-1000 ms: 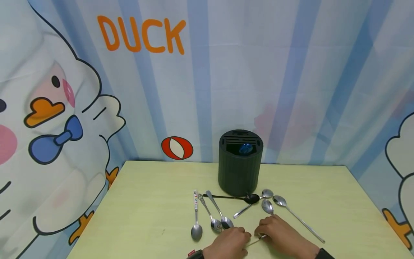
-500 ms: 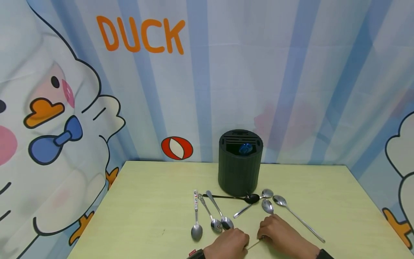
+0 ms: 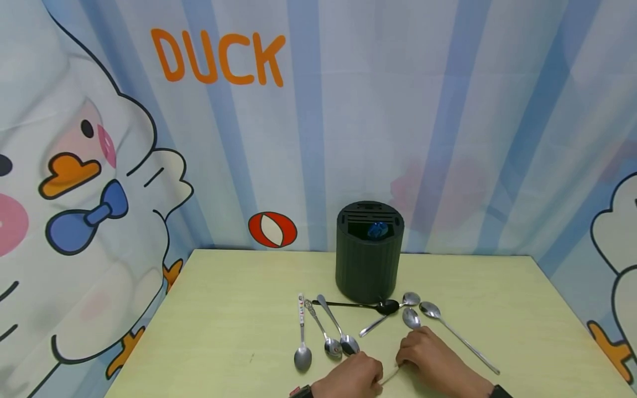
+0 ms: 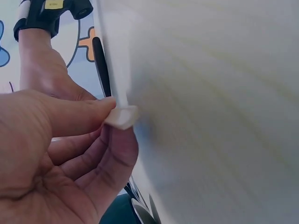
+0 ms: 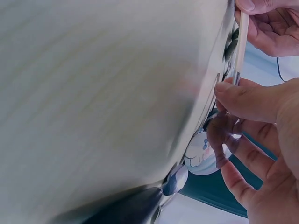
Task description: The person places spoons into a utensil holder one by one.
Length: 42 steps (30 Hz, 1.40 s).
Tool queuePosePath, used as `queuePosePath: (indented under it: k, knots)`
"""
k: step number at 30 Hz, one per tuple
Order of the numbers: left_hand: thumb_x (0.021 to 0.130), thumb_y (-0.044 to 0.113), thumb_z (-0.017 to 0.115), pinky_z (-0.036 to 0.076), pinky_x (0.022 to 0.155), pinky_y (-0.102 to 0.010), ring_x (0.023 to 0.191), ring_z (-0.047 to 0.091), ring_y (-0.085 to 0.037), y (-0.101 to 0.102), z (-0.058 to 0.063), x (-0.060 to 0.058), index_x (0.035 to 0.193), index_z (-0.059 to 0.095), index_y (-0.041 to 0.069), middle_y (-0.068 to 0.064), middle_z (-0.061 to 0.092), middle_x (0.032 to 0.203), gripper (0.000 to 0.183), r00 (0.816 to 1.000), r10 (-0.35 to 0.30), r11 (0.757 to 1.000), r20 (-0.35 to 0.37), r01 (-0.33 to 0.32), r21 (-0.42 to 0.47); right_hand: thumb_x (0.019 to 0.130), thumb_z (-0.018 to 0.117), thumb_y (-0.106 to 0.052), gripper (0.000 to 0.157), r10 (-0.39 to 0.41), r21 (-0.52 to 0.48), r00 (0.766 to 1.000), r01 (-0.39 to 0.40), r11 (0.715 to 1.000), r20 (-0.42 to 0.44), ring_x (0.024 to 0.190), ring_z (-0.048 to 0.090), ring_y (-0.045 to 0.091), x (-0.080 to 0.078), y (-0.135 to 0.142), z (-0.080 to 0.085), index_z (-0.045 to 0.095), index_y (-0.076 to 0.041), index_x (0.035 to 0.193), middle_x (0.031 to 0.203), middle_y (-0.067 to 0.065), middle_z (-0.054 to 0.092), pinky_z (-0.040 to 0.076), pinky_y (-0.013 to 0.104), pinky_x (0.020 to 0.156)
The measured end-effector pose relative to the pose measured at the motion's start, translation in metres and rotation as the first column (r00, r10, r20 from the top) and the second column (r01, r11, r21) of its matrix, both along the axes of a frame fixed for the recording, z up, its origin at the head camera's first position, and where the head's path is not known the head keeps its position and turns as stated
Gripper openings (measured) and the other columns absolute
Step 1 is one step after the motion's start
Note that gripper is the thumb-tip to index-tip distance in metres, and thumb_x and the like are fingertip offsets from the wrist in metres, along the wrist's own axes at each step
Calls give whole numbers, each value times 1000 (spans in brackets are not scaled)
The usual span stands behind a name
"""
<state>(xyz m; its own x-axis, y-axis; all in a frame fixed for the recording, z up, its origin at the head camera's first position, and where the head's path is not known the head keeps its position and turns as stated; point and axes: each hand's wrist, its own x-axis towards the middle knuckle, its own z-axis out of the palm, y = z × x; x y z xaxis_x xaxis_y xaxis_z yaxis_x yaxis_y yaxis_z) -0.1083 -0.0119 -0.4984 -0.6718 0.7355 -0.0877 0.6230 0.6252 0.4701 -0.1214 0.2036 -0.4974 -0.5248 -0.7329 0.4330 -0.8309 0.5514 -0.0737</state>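
Note:
A spoon with a pale cream handle [image 5: 242,44] is held between both hands, low at the front of the table. My left hand [image 3: 350,376] pinches the flat end of the handle [image 4: 122,116] between thumb and finger. My right hand [image 3: 438,359] pinches its metal neck [image 5: 236,78], with the shiny bowl [image 5: 226,130] among the fingers. In the head view the bowl is hidden behind that hand. Directly beyond the right hand lies a metal spoon [image 3: 411,318], its handle covered. Close to the left hand are two more metal spoons [image 3: 349,344].
A dark green holder [image 3: 369,260] with something blue inside stands at the back of the table [image 3: 239,309]. Before it lie a black spoon [image 3: 387,307] and a crossing silver spoon [image 3: 410,299]. A long spoon [image 3: 463,337] lies right; a patterned-handle spoon [image 3: 302,356] lies left.
My right hand has shifted slightly right, away from the left, and turned a little over the spoon. A shiny part seen beneath it a second ago is now covered. The other spoons stay put.

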Motion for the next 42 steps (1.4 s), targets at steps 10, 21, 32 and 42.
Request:
queuePosePath:
  k: [10,21,32,42]
  knots:
    - [87,18,65,33,48,-18,53,38,-2,2,5,0,70,53,22,10,38,56,21,996,75,996,52,-77,34,59,79,-6,27,-56,-3,994,56,998,-91,75,52,5,0,-2,10,64,-25,70,73,-17,54,44,43,81]
    - [85,17,67,39,54,-12,58,43,4,-3,10,-2,79,60,19,16,46,63,10,998,45,986,-54,-35,163,62,83,-25,66,-208,31,973,212,977,-103,122,38,27,3,-3,28,56,-25,122,130,4,48,20,64,101]
    - [87,20,64,44,57,-15,64,46,3,-1,21,-5,91,62,15,16,50,71,7,980,197,923,12,-189,336,62,85,-27,101,-358,-369,933,343,864,31,130,27,26,5,-13,64,28,-17,145,146,7,29,30,62,98]
    - [87,17,65,44,57,-9,67,49,7,-1,25,-3,87,59,16,16,55,75,7,958,269,799,-103,-163,579,67,83,-20,109,-362,-627,888,457,631,283,127,33,17,12,-23,78,11,-25,148,145,0,31,36,35,102]
